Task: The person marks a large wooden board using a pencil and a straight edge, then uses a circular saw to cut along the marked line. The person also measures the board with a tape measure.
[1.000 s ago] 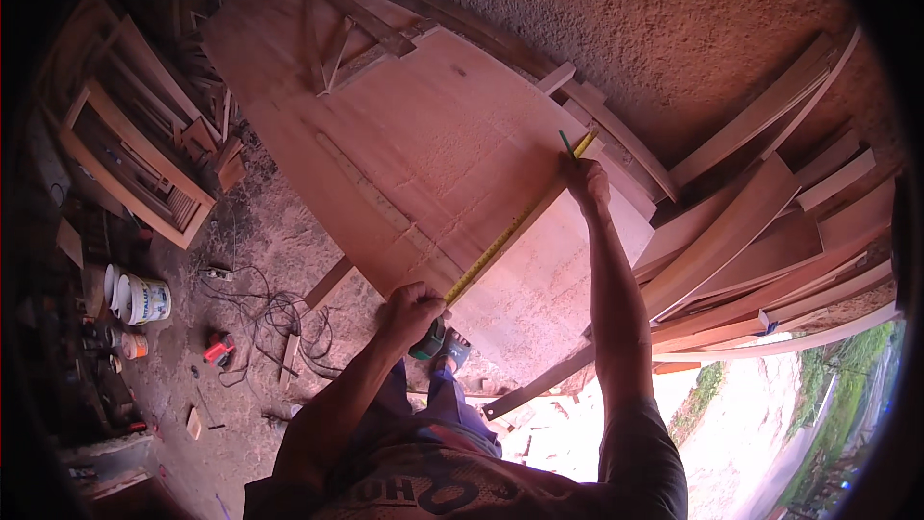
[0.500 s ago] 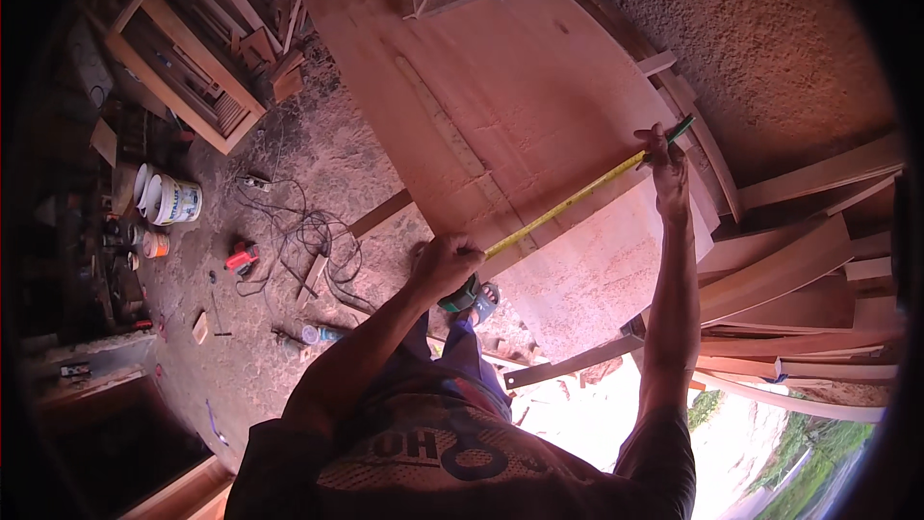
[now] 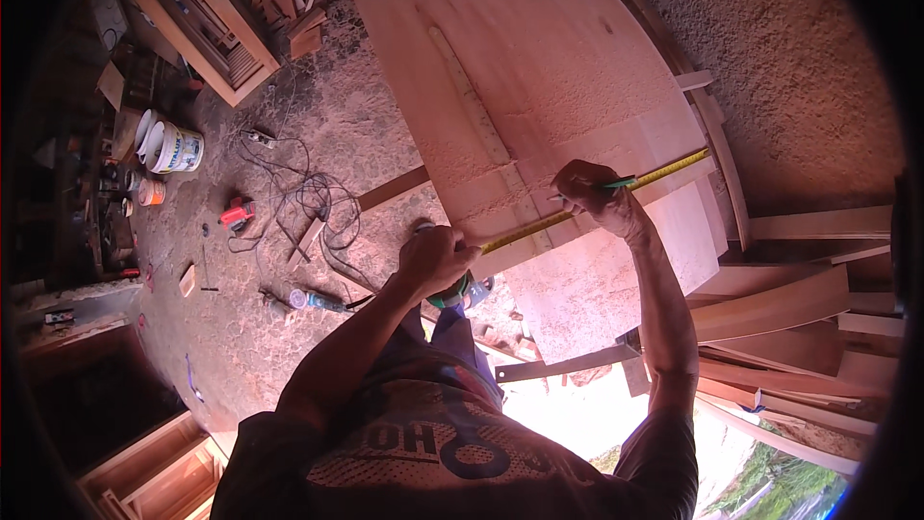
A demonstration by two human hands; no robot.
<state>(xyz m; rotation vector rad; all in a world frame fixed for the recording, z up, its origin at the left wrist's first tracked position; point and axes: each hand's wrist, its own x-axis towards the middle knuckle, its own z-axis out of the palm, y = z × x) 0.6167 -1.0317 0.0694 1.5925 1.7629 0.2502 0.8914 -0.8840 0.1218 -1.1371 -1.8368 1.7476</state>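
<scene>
A yellow tape measure (image 3: 669,169) stretches across a wide wooden panel (image 3: 587,58), its far end by the panel's right edge. My left hand (image 3: 438,258) is closed around the tape's near end at the panel's left edge; whether the case sits inside my fist is hidden. Over the middle of the tape, my right hand (image 3: 599,197) is closed on a green pencil (image 3: 621,182), which points to the right. Its fingers are close to the tape, and I cannot tell if they touch it. Sawdust and a long thin wooden strip (image 3: 467,91) lie on the panel.
Tangled black cable (image 3: 318,202), a red power tool (image 3: 237,215) and an angle grinder (image 3: 318,299) lie on the floor at left. White buckets (image 3: 173,146) stand farther left, below a wooden frame (image 3: 202,24). Curved boards (image 3: 770,303) are stacked at right, near a rough wall (image 3: 789,67).
My right hand has moved left and nearer along the tape, from the panel's right edge to its middle, with the pencil still held. My left hand stays at the near end. The view has shifted slightly.
</scene>
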